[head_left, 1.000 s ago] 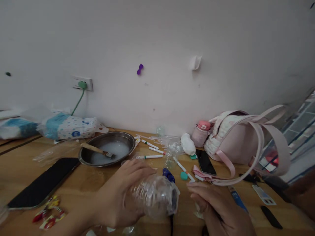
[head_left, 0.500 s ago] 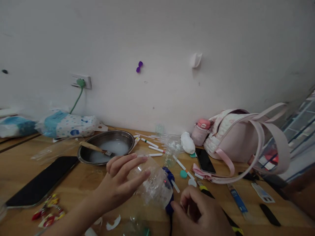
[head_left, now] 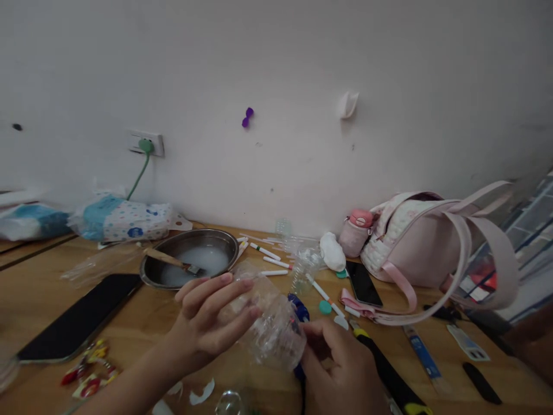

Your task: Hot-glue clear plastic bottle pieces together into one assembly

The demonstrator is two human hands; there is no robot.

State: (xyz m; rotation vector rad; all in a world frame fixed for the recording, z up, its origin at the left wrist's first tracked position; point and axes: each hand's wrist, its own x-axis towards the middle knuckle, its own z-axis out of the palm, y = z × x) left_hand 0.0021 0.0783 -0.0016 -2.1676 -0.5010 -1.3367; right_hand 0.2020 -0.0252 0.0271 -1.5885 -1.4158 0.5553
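Observation:
A crumpled-looking clear plastic bottle piece (head_left: 276, 334) is tilted in front of me, above the wooden table. My left hand (head_left: 211, 320) is around its left side, with long fingers laid along the plastic. At its right end is my right hand (head_left: 339, 360), thumb and forefinger pinched together against the rim. Whatever sits between those fingertips is too small or hidden to make out. Behind the plastic, a blue tool (head_left: 299, 308) with a dark cord is partly covered. White curved scraps (head_left: 202, 392) lie below my left hand.
A metal bowl (head_left: 189, 230) of cloudy liquid holds a wooden-handled brush (head_left: 170, 259). Several markers (head_left: 279, 262) and clear plastic bottles lie behind. A phone (head_left: 363, 283), pink bag (head_left: 432, 242) and black-yellow cutter (head_left: 389, 369) are at right; a black tablet-like slab (head_left: 80, 317) is at left.
My right hand has moved up and left, so its fingertips now meet the plastic's right end. The left hand has shifted slightly left and stays on the plastic.

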